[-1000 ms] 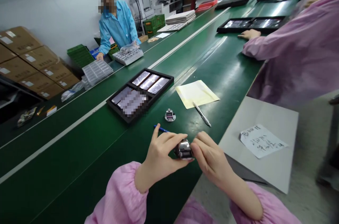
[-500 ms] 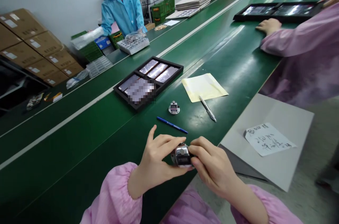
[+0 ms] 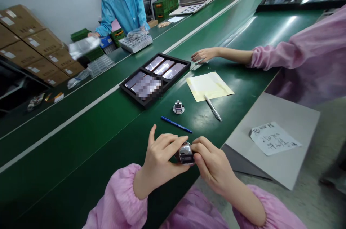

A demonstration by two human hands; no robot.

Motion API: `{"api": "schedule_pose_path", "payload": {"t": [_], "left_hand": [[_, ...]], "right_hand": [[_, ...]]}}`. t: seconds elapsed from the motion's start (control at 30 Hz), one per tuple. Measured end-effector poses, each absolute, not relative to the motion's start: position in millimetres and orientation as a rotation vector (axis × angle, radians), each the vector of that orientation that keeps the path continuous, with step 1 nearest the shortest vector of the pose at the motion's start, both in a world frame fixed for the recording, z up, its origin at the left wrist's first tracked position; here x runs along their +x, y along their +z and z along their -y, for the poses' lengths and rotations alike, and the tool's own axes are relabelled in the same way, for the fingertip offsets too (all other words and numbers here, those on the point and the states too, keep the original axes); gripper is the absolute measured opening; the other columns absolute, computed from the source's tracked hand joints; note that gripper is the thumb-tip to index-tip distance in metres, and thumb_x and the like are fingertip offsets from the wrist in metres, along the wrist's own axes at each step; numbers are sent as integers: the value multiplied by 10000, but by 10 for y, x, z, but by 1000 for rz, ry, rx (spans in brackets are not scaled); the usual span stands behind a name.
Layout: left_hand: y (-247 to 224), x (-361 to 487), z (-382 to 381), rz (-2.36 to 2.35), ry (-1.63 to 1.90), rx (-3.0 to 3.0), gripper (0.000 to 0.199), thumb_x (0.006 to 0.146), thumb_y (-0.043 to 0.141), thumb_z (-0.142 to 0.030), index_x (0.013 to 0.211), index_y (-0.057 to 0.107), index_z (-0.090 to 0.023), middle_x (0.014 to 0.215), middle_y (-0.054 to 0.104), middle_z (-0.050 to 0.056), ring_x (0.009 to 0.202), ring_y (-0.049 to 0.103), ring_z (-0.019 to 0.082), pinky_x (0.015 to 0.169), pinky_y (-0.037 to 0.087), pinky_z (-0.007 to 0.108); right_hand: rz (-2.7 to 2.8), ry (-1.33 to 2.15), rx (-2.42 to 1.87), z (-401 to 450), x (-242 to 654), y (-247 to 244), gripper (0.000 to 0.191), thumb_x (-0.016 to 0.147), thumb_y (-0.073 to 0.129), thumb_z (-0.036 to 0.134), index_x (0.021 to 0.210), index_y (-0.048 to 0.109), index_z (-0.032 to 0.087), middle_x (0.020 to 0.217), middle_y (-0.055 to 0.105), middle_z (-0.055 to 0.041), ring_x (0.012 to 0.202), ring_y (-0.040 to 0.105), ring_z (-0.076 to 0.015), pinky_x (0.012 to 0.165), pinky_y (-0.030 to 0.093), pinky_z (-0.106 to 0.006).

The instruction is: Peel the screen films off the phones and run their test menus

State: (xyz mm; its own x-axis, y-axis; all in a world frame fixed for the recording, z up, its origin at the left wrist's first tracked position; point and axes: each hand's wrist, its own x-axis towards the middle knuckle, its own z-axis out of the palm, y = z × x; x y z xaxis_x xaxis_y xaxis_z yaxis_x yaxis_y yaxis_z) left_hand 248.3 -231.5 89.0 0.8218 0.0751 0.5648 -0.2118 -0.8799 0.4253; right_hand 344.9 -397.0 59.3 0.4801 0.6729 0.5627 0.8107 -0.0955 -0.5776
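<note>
While the left hand (image 3: 160,155) grips the metal counter (image 3: 186,154) between thumb and fingers, the right hand (image 3: 213,162) is clamped on its right side, thumb and curled fingers closed against it. The left little finger is raised clear of the counter. The counter is held up in front of the wearer, over the near edge of the green table (image 3: 108,142).

A second counter (image 3: 178,107) sits on the table beyond the hands, its round base down. The blue pen (image 3: 176,124) lies between it and the hands, touching neither. To the right, the silver pen (image 3: 213,109) lies with one end on the yellow-edged paper (image 3: 209,84) and the other on the table.

Farther off to the left is the black tray (image 3: 132,96), holding glossy panels; those in the nearer compartment are partly obscured by pixelation. A co-worker's hand (image 3: 204,55) is extended near the tray's right corner, palm down, fingers spread. At lower right, a grey board (image 3: 292,167) bears a handwritten note (image 3: 274,139). Across the table, a person in blue (image 3: 123,1) holds a blurred, clear item (image 3: 83,47).
</note>
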Motion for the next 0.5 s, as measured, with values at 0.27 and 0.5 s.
{"api": "schedule_pose_path", "payload": {"t": [0.27, 0.5], "left_hand": [[747, 2444, 2270, 47, 754, 2435, 454, 871, 824, -335, 1285, 657, -253, 1093, 796, 15, 975, 767, 185, 1327, 186, 517], [453, 2358, 2376, -200, 519, 2360, 1192, 758, 917, -458, 1681, 192, -252, 1432, 688, 152, 1264, 710, 334, 1250, 345, 709]], "right_hand": [[1203, -174, -1764, 3963, 3490, 611, 156, 1104, 444, 299, 1094, 591, 247, 959, 638, -31, 776, 653, -121, 649, 538, -218], [1348, 85, -1633, 4007, 3694, 362, 420, 988, 693, 423, 1390, 621, 324, 1235, 692, -78, 1050, 706, -239, 856, 620, -352]]}}
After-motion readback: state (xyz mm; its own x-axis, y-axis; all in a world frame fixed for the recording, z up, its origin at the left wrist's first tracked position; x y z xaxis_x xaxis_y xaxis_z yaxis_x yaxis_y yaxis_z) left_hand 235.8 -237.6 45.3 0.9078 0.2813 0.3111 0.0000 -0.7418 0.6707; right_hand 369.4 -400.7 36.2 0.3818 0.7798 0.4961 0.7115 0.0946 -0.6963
